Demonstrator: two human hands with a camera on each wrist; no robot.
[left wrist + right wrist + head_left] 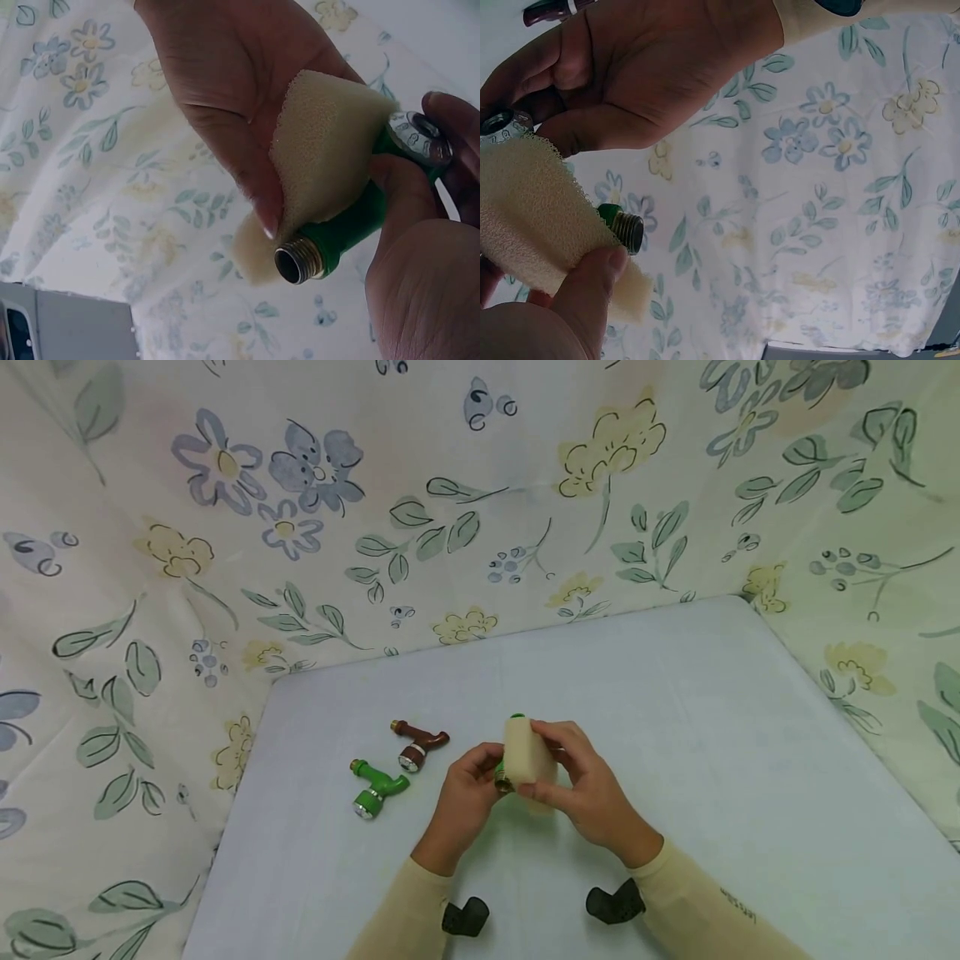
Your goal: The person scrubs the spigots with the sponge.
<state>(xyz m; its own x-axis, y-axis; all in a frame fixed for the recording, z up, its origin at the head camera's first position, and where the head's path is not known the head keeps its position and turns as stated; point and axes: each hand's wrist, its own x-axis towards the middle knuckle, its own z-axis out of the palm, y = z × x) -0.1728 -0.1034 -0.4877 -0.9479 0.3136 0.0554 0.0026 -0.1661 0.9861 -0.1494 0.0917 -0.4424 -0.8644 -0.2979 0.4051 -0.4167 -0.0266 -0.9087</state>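
Observation:
My left hand (467,793) grips a green tap (352,226) with a silver-coloured cap and a threaded metal end, its thumb across the body in the left wrist view. A cream sponge (527,752) is in my right hand (592,789), thumb on one side and fingers on the other. The sponge lies against the tap and, in the head view, hides most of it. In the right wrist view the tap's threaded end (632,232) sticks out past the sponge.
Two more taps lie on the white tabletop (712,710) left of my hands: a brown tap (420,743) and, nearer me, another green tap (377,788). Floral cloth (420,443) hangs behind and along the sides. Black wrist mounts (465,917) project from the sleeves.

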